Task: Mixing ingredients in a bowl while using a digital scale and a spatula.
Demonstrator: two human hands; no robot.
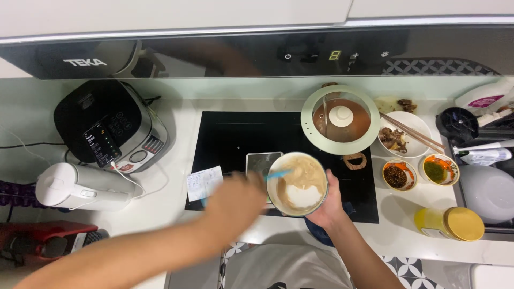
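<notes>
Stirring is under way in the mixing bowl point(297, 184), which sits above the front edge of the black cooktop point(230, 139), tipped a little toward the camera. Inside, a pale beige batter fills the upper part while a whiter patch lies at the lower side, so the blend looks only partly done, with that white portion judged as yet to be worked in. A light blue spatula point(278, 174) pokes into the bowl from its left rim.

The right hand point(331, 206) cups the bowl's right side and underside, fingers wrapped closed around its wall. The left hand point(235, 200) is blurred with motion, closed on the spatula's handle just beside the bowl.

Under the bowl's left edge, a small kitchen scale point(258, 161) rests on the cooktop, and a slip of paper point(204, 182) lies near it. Behind stands a lidded pot point(340, 119) of brown liquid. To the right are a plate with chopsticks point(407, 134), two small sauce dishes point(399, 175), and a yellow jar point(450, 223). Well to the left sit a rice cooker point(110, 126) and a white kettle point(80, 187).
</notes>
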